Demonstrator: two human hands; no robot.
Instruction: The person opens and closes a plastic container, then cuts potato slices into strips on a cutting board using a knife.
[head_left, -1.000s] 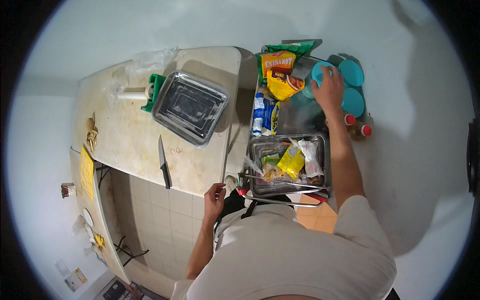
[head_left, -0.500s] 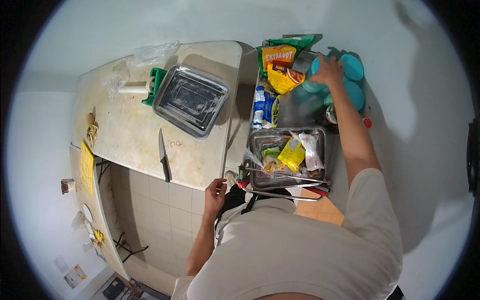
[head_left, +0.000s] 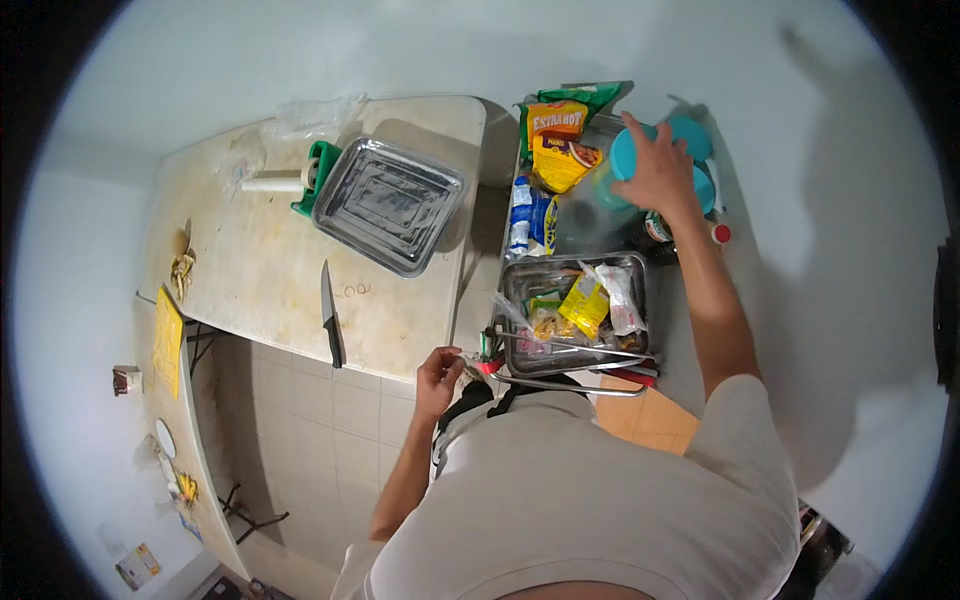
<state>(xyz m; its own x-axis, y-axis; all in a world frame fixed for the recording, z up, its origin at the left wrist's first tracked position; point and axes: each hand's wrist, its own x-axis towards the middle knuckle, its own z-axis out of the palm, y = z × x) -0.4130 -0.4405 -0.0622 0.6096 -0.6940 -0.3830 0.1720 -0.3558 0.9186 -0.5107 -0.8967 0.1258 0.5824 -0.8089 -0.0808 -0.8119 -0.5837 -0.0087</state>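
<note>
Spanning the teal lid with my right hand, fingertips at its far edge, thumb at the near one. A second ago the fingers lay bunched on top; the spread is wider now. My reading: right grip is closed on the jar by its lid, a firmer hold. Jar looks tilted; cannot tell if its base has left the steel tabletop.

Left hand: loosely curled near the edge of the pale tabletop, nothing seen in it.

Crowding: jar sits between the yellow pouch, left, and two more teal tops, right, one just beside my knuckles, the other partly behind my hand. Red cap shows beside my forearm. Nearer me, a tray of packets lies left of that arm. Knife well apart, on the pale side.
</note>
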